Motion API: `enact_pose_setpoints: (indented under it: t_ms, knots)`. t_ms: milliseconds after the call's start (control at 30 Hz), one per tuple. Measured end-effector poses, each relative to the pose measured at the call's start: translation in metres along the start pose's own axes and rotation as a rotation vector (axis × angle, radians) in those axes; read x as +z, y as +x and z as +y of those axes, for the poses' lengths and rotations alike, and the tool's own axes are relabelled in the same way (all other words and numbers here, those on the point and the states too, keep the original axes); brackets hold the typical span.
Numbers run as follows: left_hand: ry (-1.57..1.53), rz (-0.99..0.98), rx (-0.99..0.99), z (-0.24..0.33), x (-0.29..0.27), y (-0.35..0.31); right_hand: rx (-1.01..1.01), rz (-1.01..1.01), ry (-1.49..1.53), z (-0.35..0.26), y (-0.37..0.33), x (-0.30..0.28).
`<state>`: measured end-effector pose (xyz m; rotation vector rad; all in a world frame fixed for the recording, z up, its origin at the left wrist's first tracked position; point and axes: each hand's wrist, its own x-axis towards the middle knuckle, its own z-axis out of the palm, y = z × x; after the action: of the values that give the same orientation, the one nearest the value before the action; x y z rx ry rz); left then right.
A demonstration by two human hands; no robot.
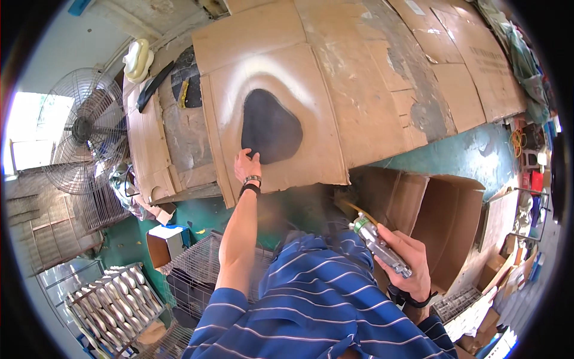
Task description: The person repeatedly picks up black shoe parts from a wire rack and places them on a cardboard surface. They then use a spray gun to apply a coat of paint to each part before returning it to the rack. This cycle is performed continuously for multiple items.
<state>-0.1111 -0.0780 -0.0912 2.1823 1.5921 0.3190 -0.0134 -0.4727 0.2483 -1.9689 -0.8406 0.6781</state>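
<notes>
A flat black pad [272, 127] with a rounded, pear-like outline lies on a cardboard sheet [317, 152] on the table ahead of me. Pale spray mist has left a white halo around its far side. My left hand [246, 166] reaches out to the pad's near left edge and pinches it between thumb and fingers. In my right hand [406, 257], held low beside my body and away from the table, is a metal spray gun [381, 244]. A yellowish hose [360, 210] runs from the gun; my fingers hide part of its body.
A large fan [82, 128] stands at the left. Beside the cardboard lie a dark strip [155, 85] and a yellow-handled cutter [184, 94]. Below the table are a wire cage [194, 266] and an open cardboard box [448, 227]. A rack of pale shoe-like pieces [116, 305] stands lower left.
</notes>
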Motion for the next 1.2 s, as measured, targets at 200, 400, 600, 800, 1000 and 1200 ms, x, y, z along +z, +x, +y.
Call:
enact_pose_setpoints:
  t_ms: [200,400,600,800,1000,1200]
  knots:
    - [-0.028,0.005,-0.023,0.005,-0.003,-0.004,-0.024,0.011,0.007,-0.005,0.024,0.0]
    - [-0.031,0.014,-0.017,0.005,-0.004,-0.001,0.033,0.139,0.01,-0.012,0.033,-0.006]
    - [-0.043,0.061,0.064,0.018,-0.009,-0.003,0.089,0.132,-0.034,-0.006,0.02,-0.016]
    - [-0.384,0.161,0.063,0.048,-0.017,0.003,0.05,0.136,0.011,0.003,0.019,-0.011]
    - [-1.436,-0.149,-0.731,0.034,0.003,0.047,-0.026,-0.004,0.093,0.025,0.042,0.006]
    - [-1.432,-0.459,-0.665,0.055,0.009,0.065,-0.004,-0.307,0.106,0.086,0.118,0.073]
